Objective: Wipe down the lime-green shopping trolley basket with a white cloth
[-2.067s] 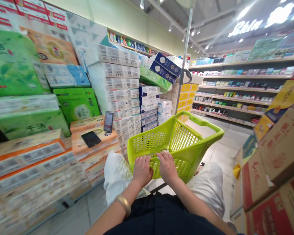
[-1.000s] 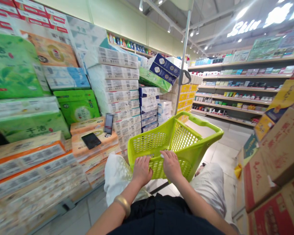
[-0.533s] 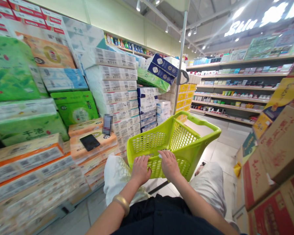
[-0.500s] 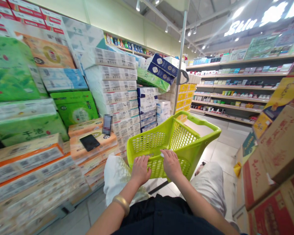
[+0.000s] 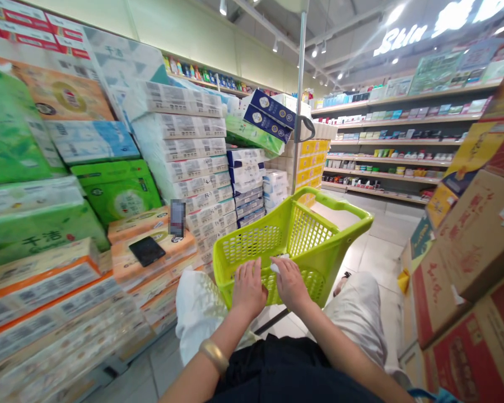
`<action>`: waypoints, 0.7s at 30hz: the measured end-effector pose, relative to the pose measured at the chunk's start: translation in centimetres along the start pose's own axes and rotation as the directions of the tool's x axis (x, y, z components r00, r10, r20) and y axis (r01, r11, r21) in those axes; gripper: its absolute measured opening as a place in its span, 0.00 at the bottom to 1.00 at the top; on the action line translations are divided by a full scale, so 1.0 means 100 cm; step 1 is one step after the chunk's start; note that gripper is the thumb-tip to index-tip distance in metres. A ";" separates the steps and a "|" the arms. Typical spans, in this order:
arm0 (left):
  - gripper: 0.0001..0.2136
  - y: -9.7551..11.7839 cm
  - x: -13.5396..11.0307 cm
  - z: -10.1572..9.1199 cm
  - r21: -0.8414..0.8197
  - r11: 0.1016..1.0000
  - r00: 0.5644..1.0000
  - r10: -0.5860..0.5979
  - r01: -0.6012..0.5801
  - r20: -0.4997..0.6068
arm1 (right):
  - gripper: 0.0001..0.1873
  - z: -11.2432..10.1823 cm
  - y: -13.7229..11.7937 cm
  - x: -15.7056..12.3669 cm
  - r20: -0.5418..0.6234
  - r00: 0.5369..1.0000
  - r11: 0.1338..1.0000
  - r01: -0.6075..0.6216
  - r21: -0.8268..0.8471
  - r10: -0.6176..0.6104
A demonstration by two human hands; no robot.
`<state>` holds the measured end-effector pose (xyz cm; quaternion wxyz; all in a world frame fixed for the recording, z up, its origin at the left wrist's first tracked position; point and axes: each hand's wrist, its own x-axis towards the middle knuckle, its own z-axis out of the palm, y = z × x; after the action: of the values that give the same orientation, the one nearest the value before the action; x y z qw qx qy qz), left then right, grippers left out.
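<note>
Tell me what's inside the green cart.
Inside the green cart, perforated walls and some floor show, plus a pale patch by the right hand, too unclear to name or place. The left hand, right hand and near wall cover the rest.

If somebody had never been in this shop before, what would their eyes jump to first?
Probably the bright lime-green cart in the middle, with the left hand and right hand at its near edge. Next, perhaps the glowing white sign at the top right, and the dark blue packs tilted on a green pack, just left of the metal pole.
</note>
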<state>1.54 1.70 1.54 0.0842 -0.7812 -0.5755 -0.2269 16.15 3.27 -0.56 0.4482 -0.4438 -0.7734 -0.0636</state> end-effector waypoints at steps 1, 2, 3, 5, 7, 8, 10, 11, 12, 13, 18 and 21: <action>0.35 0.005 0.004 0.002 -0.038 0.999 0.999 0.030 -0.029 0.017 | 0.25 -0.001 0.001 0.000 -0.007 1.000 1.000 0.000 0.016 0.000; 0.36 0.010 0.008 0.004 -0.076 0.996 0.998 0.054 -0.051 0.042 | 0.25 -0.003 0.003 0.001 -0.013 1.000 1.000 0.001 0.028 0.000; 0.36 0.014 0.011 0.006 -0.105 0.992 0.995 0.073 -0.065 0.075 | 0.24 -0.005 0.006 0.002 -0.017 1.000 0.999 0.003 0.033 -0.003; 0.35 0.020 0.016 0.010 -0.129 0.988 0.986 0.097 -0.080 0.136 | 0.22 -0.013 0.016 0.004 -0.022 1.000 1.000 0.002 0.016 -0.002; 0.34 0.021 0.017 0.012 -0.123 0.988 0.980 0.108 -0.088 0.167 | 0.19 -0.025 0.031 0.009 -0.049 0.998 0.998 -0.035 -0.045 0.033; 0.33 0.021 0.017 0.012 -0.119 0.989 0.979 0.110 -0.091 0.169 | 0.18 -0.031 0.039 0.011 -0.076 0.995 0.994 -0.074 -0.086 0.067; 0.31 0.019 0.015 0.012 -0.116 0.989 0.980 0.112 -0.094 0.166 | 0.17 -0.041 0.051 0.016 -0.170 0.972 0.970 -0.187 -0.154 0.160; 0.31 0.018 0.015 0.012 -0.116 0.989 0.980 0.113 -0.094 0.166 | 0.17 -0.044 0.054 0.018 -0.215 0.956 0.955 -0.241 -0.176 0.201; 0.30 0.018 0.014 0.011 -0.116 0.989 0.980 0.113 -0.095 0.165 | 0.17 -0.043 0.054 0.019 -0.244 0.943 0.942 -0.277 -0.188 0.228; 0.30 0.017 0.013 0.011 -0.116 0.989 0.980 0.112 -0.094 0.163 | 0.18 -0.041 0.050 0.019 -0.248 0.940 0.938 -0.286 -0.194 0.235; 0.30 0.014 0.011 0.010 -0.119 0.988 0.980 0.113 -0.095 0.162 | 0.19 -0.017 0.023 0.007 -0.047 0.998 0.987 -0.059 -0.152 0.052; 0.31 0.011 0.010 0.008 -0.125 0.987 0.978 0.125 -0.104 0.168 | 0.19 -0.026 0.033 0.006 -0.101 0.992 0.979 -0.095 -0.182 0.077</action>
<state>3.04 2.53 1.49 0.0007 -0.8336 -0.5205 -0.1849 20.14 4.28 0.42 0.4427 -0.5134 -0.7223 -0.1371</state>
